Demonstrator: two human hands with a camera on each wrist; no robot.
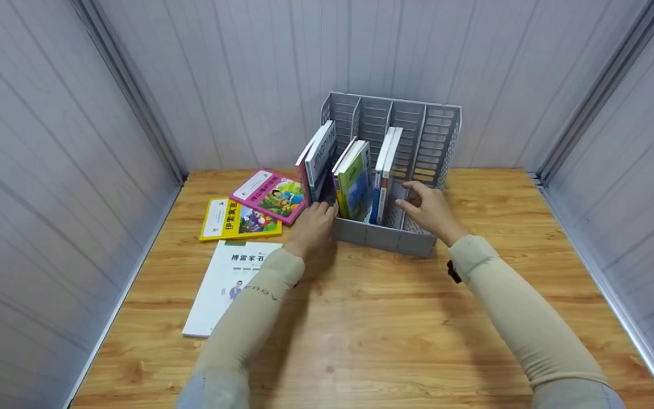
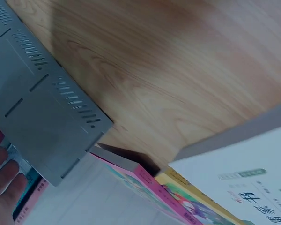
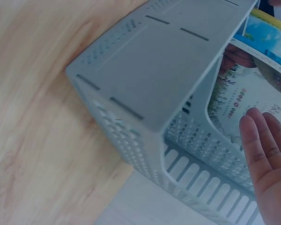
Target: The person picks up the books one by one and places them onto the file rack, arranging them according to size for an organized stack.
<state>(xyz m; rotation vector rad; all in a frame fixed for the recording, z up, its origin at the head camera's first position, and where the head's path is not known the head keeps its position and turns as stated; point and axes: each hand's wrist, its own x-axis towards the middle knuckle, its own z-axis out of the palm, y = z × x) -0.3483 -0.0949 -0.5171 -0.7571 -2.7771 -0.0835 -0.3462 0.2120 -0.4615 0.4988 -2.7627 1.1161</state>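
Observation:
A grey file rack (image 1: 386, 238) with several compartments holds upright books. My left hand (image 1: 311, 228) is at its front left corner, beside the lower ends of a pair of leaning books (image 1: 321, 159); in the left wrist view its fingers (image 2: 9, 180) lie close to the book ends, gripping nothing visible. My right hand (image 1: 434, 211) hovers over the right compartments with nothing in it. In the right wrist view, straight fingers (image 3: 255, 140) face a pale book cover (image 3: 246, 96). Books with a green cover (image 1: 355, 184) and white books (image 1: 385, 170) stand between the hands.
Left of the rack, a pink book (image 1: 267, 196) overlaps a yellow book (image 1: 219, 224) on the wooden table (image 1: 384, 318). Nearer lies a white book (image 1: 219, 289), partly hidden by the left sleeve. Pale panel walls (image 1: 236, 74) enclose the table at the back and sides.

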